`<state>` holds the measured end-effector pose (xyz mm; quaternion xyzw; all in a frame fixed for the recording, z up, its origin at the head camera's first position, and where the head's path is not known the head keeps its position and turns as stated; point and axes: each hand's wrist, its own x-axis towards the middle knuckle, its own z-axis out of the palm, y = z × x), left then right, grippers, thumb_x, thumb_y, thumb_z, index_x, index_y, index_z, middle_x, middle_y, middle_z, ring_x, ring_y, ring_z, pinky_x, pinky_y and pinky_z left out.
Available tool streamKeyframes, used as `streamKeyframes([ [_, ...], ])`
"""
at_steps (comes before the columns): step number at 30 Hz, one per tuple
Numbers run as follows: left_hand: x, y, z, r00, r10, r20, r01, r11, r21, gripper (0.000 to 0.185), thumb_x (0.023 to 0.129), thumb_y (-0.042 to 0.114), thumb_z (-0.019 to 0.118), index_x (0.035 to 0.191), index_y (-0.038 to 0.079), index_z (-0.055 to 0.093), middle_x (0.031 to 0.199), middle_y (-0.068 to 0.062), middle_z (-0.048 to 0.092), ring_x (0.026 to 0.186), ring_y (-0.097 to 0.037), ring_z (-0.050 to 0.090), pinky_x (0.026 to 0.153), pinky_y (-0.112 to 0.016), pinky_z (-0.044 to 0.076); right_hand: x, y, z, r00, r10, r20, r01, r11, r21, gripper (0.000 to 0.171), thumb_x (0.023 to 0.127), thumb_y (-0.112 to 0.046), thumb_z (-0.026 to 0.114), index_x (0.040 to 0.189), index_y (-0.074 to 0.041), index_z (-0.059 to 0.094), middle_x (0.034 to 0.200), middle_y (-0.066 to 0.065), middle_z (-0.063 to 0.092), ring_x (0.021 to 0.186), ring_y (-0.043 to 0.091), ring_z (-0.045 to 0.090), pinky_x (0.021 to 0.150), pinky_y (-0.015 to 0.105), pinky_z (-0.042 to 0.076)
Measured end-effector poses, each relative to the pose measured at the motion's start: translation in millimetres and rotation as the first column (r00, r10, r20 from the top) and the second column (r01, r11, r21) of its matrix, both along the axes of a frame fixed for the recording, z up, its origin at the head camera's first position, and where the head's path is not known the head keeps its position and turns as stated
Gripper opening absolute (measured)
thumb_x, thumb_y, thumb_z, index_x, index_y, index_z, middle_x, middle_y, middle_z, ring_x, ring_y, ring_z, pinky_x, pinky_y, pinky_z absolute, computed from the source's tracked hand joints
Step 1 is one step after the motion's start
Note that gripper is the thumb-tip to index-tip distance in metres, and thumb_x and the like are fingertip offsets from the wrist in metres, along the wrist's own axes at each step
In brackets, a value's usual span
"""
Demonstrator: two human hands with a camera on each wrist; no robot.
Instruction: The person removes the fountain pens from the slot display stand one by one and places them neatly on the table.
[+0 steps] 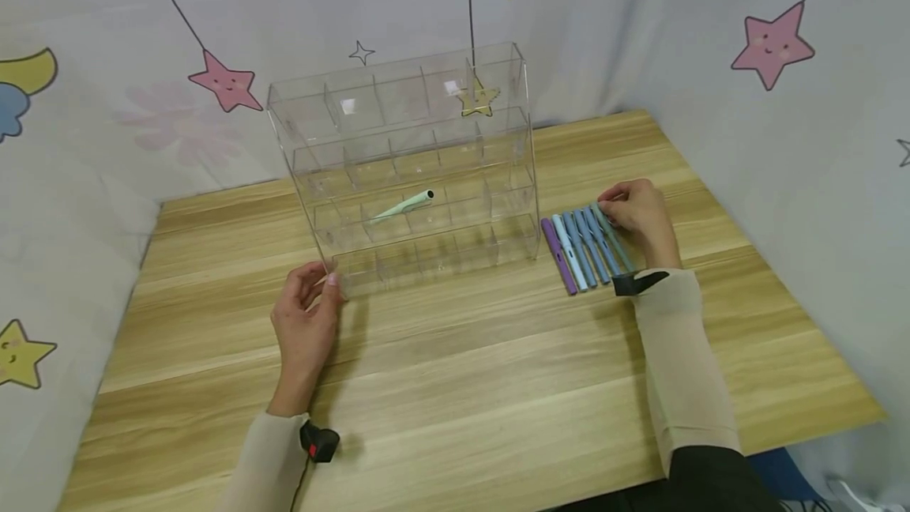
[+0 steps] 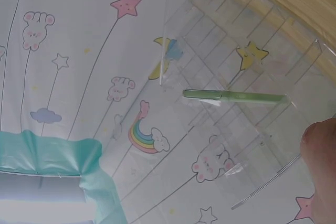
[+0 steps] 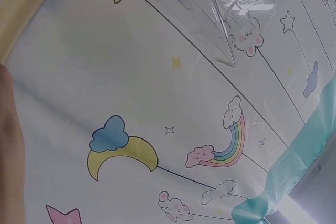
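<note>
Because the pens lie side by side in a tight row under the right hand, they look light, stiff and smooth-barrelled, likely to roll or slip if nudged sideways. The right hand's fingers curl down onto the far ends of the blue-grey pens nearest it; whether they pinch one or only rest on it I cannot tell. The purple pen sits at the row's far side from the palm, with a pale one just beside it. A pinch across the middle of a single barrel, thumb against forefinger, seems the surest hold, since the neighbours touch and leave little gap.

The left hand holds the near corner of the clear organizer, thumb and fingers closed on its edge. This rack of thin, transparent walls looks rigid but brittle and slick, and light enough to slide, so steadying it at a corner is sensible. One pale green pen already lies in a middle compartment, beyond the left hand's fingertips; the left wrist view shows it lying across the tiers.

The surface is pale wood-grain, smooth and flat. A cloth backdrop printed with stars, moons and clouds hangs close behind and to both sides.
</note>
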<state>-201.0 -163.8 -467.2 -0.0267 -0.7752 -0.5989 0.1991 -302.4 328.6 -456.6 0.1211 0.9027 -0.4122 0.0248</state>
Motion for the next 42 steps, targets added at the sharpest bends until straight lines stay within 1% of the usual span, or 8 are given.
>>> streamKeyframes([
  [11,-0.7,0,-1.9,1.000,-0.017,-0.014,0.018,1.000,0.021,0.028,0.096,0.001,0.064,0.121,-0.013,0.058,0.122,-0.028,0.066,0.087,-0.001,0.068,0.068,-0.015,0.057,0.3,2,1.5,1.000,0.014,0.001,-0.013,1.000,-0.003,0.024,0.097,-0.018,0.063,0.111,0.002,0.069,0.078,0.006,0.066,0.066,0.016,0.060,0.058,0.029,0.050],
  [17,-0.5,0,-2.8,1.000,-0.006,-0.010,0.006,1.000,-0.010,0.028,0.096,0.002,0.065,0.120,-0.011,0.059,0.121,-0.025,0.068,0.090,-0.018,0.071,0.069,-0.015,0.057,3.4,-8,17.6,0.989,-0.045,-0.138,0.048,0.999,0.020,0.028,0.099,-0.024,0.059,0.113,-0.003,0.070,0.082,0.009,0.070,0.066,0.018,0.064,0.059,0.029,0.050],
  [21,-0.5,-1,-3.6,1.000,-0.002,-0.005,0.002,1.000,-0.015,0.028,0.097,0.003,0.065,0.121,-0.011,0.059,0.122,-0.024,0.067,0.093,-0.030,0.071,0.071,-0.013,0.056,6.7,-26,38.1,0.952,-0.050,-0.302,0.035,0.998,-0.055,0.028,0.099,-0.025,0.060,0.111,-0.003,0.071,0.090,0.009,0.070,0.069,0.017,0.066,0.058,0.022,0.052],
  [27,-1.0,0,-2.3,1.000,0.007,0.004,-0.007,1.000,-0.018,0.029,0.097,0.003,0.065,0.122,-0.010,0.059,0.121,-0.026,0.067,0.088,-0.005,0.069,0.066,-0.017,0.058,12.7,-64,62.8,0.870,-0.038,-0.491,-0.078,0.974,-0.214,0.021,0.099,-0.017,0.063,0.107,0.001,0.070,0.083,0.008,0.068,0.061,0.010,0.062,0.055,0.020,0.052],
  [32,-0.8,2,-1.1,1.000,0.011,0.003,-0.011,0.999,-0.032,0.028,0.097,0.002,0.064,0.122,-0.010,0.060,0.121,-0.025,0.068,0.090,-0.022,0.072,0.063,-0.016,0.057,31.0,-102,90.7,0.775,-0.024,-0.631,-0.145,0.966,-0.215,0.016,0.097,-0.002,0.059,0.102,0.010,0.068,0.079,0.020,0.066,0.054,0.013,0.059,0.051,0.016,0.048],
  [35,-1.0,2,-1.2,1.000,0.007,-0.007,-0.007,0.999,-0.032,0.028,0.097,0.003,0.064,0.121,-0.010,0.060,0.120,-0.025,0.068,0.088,-0.017,0.072,0.063,-0.015,0.056,32.8,-119,94.2,0.729,0.008,-0.684,-0.188,0.964,-0.189,0.014,0.096,0.001,0.059,0.100,0.010,0.069,0.076,0.022,0.064,0.053,0.015,0.056,0.051,0.017,0.047],
  [37,-1.5,2,-1.5,1.000,0.002,-0.013,-0.003,1.000,-0.025,0.028,0.097,0.003,0.064,0.121,-0.010,0.060,0.120,-0.026,0.068,0.086,-0.007,0.070,0.063,-0.015,0.056,29.6,-128,91.1,0.715,0.044,-0.698,-0.231,0.957,-0.176,0.013,0.097,-0.001,0.061,0.101,0.008,0.070,0.073,0.018,0.064,0.052,0.014,0.055,0.050,0.018,0.047],
  [42,-1.5,0,-2.6,1.000,-0.003,-0.014,0.003,1.000,0.007,0.027,0.097,0.003,0.065,0.120,-0.009,0.060,0.119,-0.027,0.068,0.082,0.001,0.068,0.062,-0.018,0.058,23.3,-149,84.3,0.725,0.147,-0.673,-0.351,0.919,-0.178,0.013,0.099,-0.009,0.062,0.105,-0.001,0.071,0.074,0.009,0.066,0.057,0.028,0.061,0.052,0.022,0.051],
])
